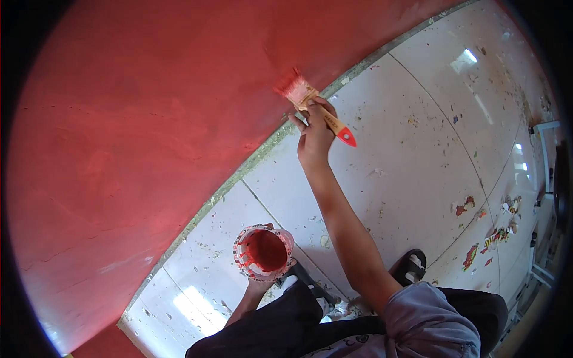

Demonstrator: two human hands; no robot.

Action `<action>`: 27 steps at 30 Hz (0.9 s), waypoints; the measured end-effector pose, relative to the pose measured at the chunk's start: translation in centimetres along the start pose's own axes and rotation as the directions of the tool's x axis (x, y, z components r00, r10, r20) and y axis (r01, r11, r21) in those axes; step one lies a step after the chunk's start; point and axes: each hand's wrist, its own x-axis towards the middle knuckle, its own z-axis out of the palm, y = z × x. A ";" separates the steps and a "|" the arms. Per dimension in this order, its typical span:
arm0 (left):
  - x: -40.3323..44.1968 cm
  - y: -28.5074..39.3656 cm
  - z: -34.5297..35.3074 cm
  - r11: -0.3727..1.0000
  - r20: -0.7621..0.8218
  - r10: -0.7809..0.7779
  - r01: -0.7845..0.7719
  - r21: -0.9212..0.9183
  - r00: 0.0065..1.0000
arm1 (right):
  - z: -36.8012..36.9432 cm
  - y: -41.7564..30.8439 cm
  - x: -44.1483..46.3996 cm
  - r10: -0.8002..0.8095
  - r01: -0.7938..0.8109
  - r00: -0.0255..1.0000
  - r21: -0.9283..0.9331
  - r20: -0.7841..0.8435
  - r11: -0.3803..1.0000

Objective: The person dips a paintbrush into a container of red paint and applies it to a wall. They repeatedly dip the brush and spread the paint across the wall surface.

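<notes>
My right hand (pixel 318 128) is closed around the wooden handle of a paintbrush (pixel 303 94), whose red-tipped end sticks out behind it. The brush's bristles carry red paint and lie at the lower part of a red wall (pixel 149 119), close above its bottom edge. Lower down, my left hand (pixel 261 285) holds a round paint cup (pixel 241 253) from below and behind. Red paint shows inside the cup, with streaks on its wall. Most of the left hand's fingers are hidden behind the cup.
A greenish strip (pixel 230 182) runs along the wall's foot. White floor tiles (pixel 382 149) carry paint specks and scraps of debris (pixel 470 256). A metal frame (pixel 546 158) stands at the far right. My sandalled foot (pixel 410 267) is below my right forearm.
</notes>
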 end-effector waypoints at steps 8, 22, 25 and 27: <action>-0.3 -1.1 -0.7 0.996 0.123 0.063 -0.055 -0.067 0.990 | -2.7 -2.6 -0.9 0.055 -0.050 0.997 0.079 -0.053 0.996; -0.6 -1.2 -0.8 0.995 0.114 0.053 -0.062 0.076 0.992 | -2.1 0.3 0.5 0.095 -0.093 0.987 0.023 -0.132 0.995; -0.3 -0.5 -0.3 0.999 0.108 0.034 -0.030 -0.040 0.994 | -2.9 -1.8 -0.7 0.071 -0.062 0.988 0.070 -0.140 0.996; -0.4 -0.9 -0.8 0.996 0.111 0.062 -0.068 0.049 0.992 | -2.0 -1.5 -1.0 0.061 -0.054 0.995 0.074 -0.082 0.996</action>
